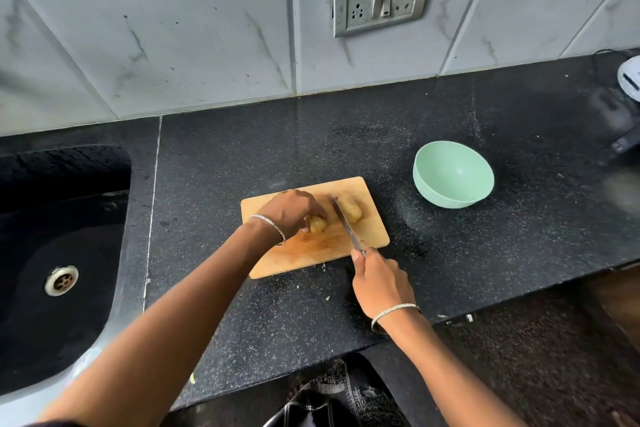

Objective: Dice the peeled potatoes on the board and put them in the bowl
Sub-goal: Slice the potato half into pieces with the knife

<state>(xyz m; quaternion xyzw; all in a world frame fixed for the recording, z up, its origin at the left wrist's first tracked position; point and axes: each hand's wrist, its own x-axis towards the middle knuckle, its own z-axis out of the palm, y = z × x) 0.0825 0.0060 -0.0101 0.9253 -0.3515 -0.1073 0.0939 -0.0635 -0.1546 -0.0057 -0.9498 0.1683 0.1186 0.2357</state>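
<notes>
On the wooden board (311, 246), two yellowish peeled potatoes, left hand (289, 210) gripping one potato (318, 224), right hand (379, 282) gripping knife (344, 222).

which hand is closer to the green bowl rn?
Right. The right hand grips the knife at the board's near right corner, below-left of the green bowl. The left hand holds a potato farther left.

The person's left arm reaches in from the near left, forearm bare, a thin bangle at the wrist. The left hand (289, 210) is palm down, fingers curled and closed around something beneath it. The right arm comes from the near right, also bangled; the right hand (379, 282) is clenched in a grip, thumb extended forward.
</notes>
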